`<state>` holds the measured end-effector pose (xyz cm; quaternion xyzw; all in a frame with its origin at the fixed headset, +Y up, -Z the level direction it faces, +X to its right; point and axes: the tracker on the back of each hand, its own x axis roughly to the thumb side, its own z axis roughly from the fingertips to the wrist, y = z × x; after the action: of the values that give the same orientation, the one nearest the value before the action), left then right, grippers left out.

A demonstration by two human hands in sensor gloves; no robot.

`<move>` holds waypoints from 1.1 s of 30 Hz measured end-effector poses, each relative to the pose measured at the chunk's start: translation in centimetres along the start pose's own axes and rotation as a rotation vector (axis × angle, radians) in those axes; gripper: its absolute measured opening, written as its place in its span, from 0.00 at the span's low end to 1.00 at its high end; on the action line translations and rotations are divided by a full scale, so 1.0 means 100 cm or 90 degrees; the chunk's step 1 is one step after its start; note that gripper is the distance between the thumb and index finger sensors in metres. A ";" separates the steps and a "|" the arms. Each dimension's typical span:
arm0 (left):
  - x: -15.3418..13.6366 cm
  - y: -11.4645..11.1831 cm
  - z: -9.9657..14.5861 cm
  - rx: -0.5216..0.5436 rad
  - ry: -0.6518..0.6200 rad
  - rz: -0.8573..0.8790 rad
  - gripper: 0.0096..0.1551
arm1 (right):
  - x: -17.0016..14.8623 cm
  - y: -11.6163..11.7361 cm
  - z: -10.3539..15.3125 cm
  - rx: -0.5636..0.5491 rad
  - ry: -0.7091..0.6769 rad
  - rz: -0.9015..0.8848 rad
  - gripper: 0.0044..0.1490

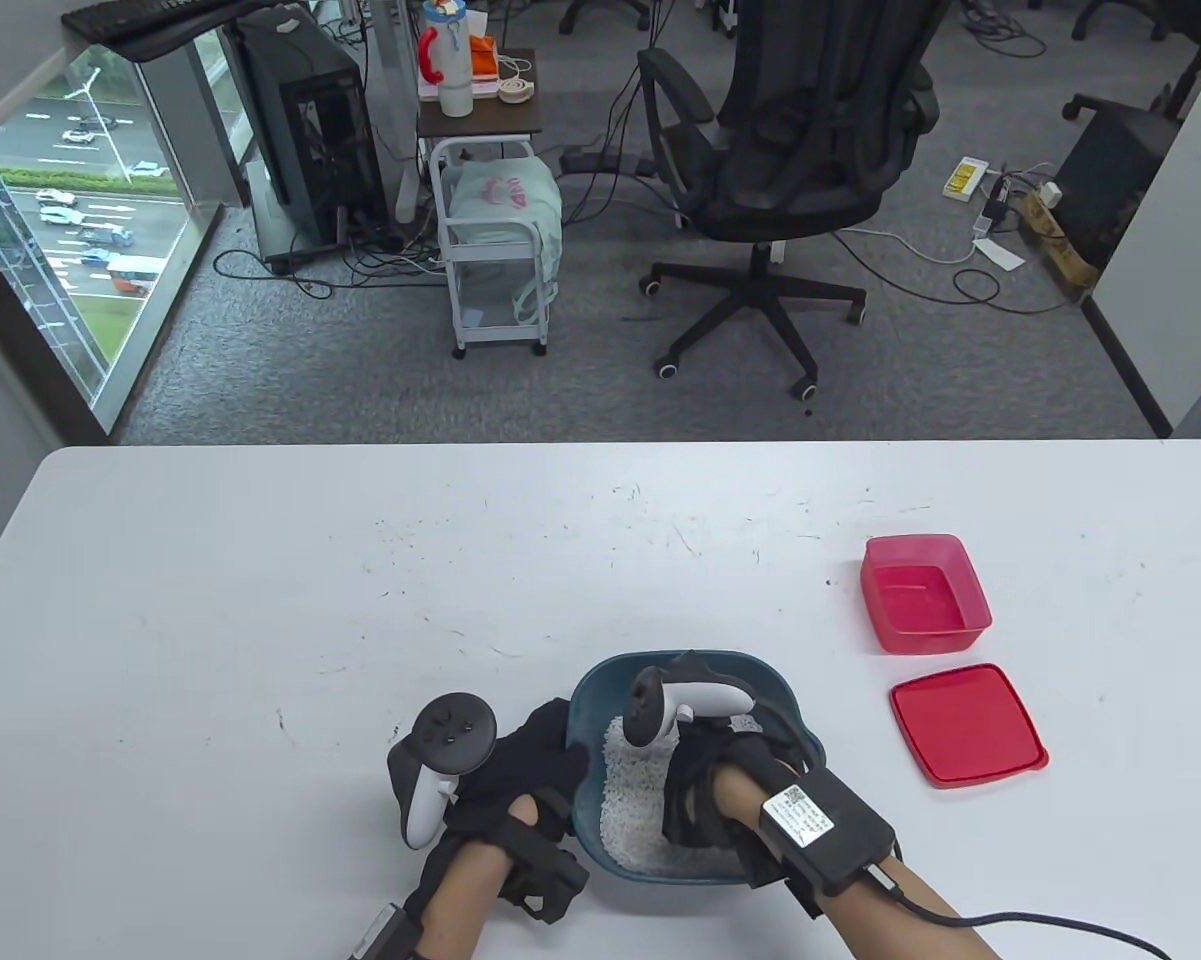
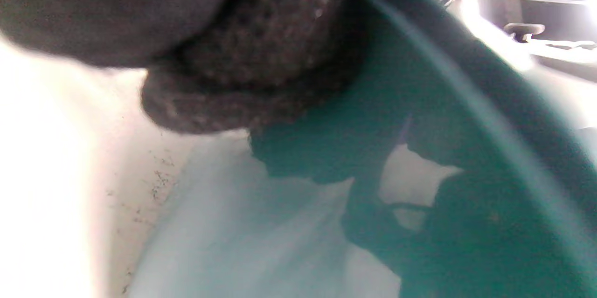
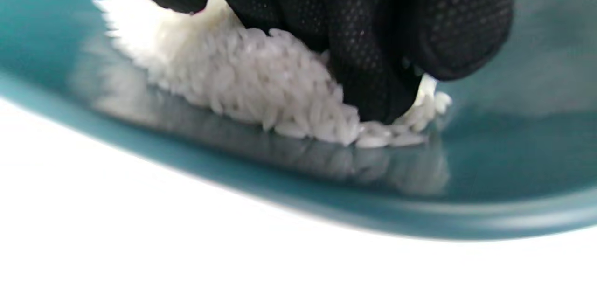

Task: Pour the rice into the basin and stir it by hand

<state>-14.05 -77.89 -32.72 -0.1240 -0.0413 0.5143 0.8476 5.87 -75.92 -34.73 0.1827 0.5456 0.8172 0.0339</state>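
Rice [image 1: 628, 810] — white, loose-grained — lies heaped in the teal plastic basin [image 1: 600, 690] at the near, 6 o'clock edge of the white table [image 1: 260, 600]. I see my right hand [image 1: 705, 790] down inside the basin, its black-gloved fingers [image 3: 373, 55] curled and dug into the pile, grains banked against them in the right wrist view. My left hand [image 1: 520, 770] sits at the basin's 9 o'clock side, gloved fingers [image 2: 261, 55] wrapped over the rim [image 2: 466, 102] and holding it. Well apart, at about 2 o'clock from the basin, stands the red plastic container [image 1: 925, 593] — open — with its flat red lid [image 1: 967, 724] lying just nearer me, at 3 o'clock from the basin.
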 end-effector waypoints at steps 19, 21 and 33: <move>0.001 0.000 0.000 -0.010 -0.027 -0.023 0.40 | -0.016 -0.054 -0.001 -0.244 -0.017 -0.184 0.39; 0.001 0.000 0.000 -0.010 -0.024 -0.019 0.40 | -0.017 -0.053 0.002 -0.246 0.073 -0.106 0.39; 0.001 0.000 0.002 0.000 -0.010 -0.003 0.39 | -0.018 -0.011 0.002 -0.048 0.172 0.026 0.39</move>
<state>-14.03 -77.78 -32.57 -0.1194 -0.0483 0.5133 0.8485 7.47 -75.75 -36.18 0.0807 0.5104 0.8547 -0.0500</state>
